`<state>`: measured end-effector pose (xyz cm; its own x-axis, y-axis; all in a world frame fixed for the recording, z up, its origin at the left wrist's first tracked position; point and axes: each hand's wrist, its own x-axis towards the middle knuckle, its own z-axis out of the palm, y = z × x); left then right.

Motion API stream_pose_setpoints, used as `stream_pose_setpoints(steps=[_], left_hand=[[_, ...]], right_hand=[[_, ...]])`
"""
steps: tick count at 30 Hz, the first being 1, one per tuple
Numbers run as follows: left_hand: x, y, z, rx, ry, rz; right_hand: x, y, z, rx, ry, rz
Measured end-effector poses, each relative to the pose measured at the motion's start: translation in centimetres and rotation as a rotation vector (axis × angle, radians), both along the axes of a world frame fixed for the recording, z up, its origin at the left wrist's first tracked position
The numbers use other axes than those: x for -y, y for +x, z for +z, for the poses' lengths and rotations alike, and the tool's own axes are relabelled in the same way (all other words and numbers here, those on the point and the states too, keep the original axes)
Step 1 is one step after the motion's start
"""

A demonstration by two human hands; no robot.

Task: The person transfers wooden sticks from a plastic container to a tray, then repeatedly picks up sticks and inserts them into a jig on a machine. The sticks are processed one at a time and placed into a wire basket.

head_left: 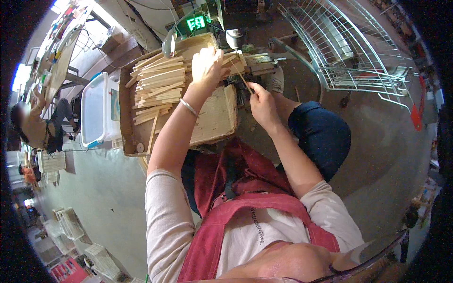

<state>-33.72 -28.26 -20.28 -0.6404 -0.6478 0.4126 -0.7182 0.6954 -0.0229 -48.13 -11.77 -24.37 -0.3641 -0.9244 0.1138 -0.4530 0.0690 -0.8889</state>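
R hand (262,104) grip pinching 1 wood strip (242,78)

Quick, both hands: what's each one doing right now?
Left hand: fingers curled, resting on the wooden slats; whether it grips one cannot be told.
Right hand: closed on a thin wooden stick.

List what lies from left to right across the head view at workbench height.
White plastic bin → stack of wooden slats → left hand → right hand, holding a thin wooden stick → wire rack.
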Motion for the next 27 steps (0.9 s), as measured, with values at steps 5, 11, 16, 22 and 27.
stream_pose_setpoints(steps=[5, 11, 16, 22, 27], left_hand=[[2.6, -1.6, -0.8, 0.097, -0.006, -0.005], [2.6, -2.5, -1.7, 0.037, 0.058, 0.106], [0.0, -1.8, -1.8, -0.281, -0.095, 0.091], [-5.8, 1.9, -3.2, -0.968, 0.75, 0.358], [-4.2, 3.2, -4.3, -1.008, 0.896, 0.466]], right_hand=[[0.3, 0.1, 0.4, 0.026, -0.029, -0.013], [0.5, 0.3, 0.6, 0.048, -0.026, -0.009], [0.9, 0.0, -0.7, 0.044, -0.041, -0.029], [1.1, 0.4, -0.7, 0.015, -0.081, -0.035], [1.2, 0.1, -1.2, 0.033, -0.061, -0.034]])
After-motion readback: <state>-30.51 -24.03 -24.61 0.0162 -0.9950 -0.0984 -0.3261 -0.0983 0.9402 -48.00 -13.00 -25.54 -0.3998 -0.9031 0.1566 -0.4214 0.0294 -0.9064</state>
